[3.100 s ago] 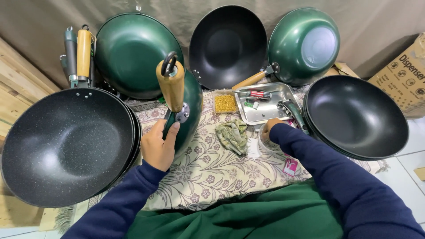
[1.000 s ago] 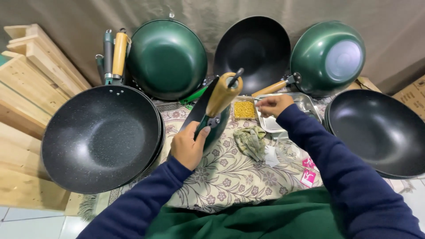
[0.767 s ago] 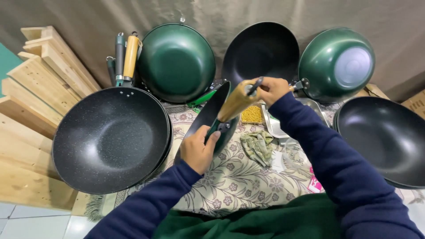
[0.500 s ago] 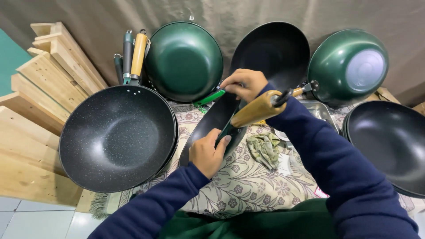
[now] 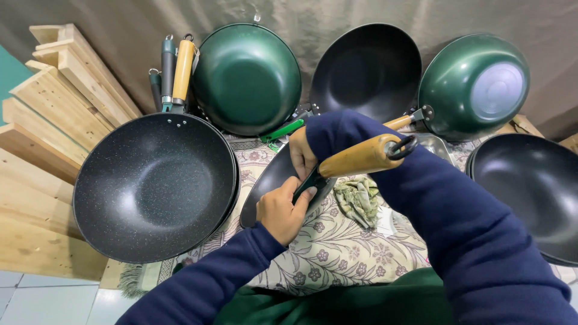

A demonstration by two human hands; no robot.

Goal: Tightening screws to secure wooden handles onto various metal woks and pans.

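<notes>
Both hands are on the tilted dark pan over the floral cloth: the left hand clamps its wooden handle's base, the right hand curls over the rim, fitting seemingly unfinished, stacked speckled pans beside it

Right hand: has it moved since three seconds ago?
Yes. The right hand left the metal tray and crossed leftward, now at the held pan near the green pan.
</notes>
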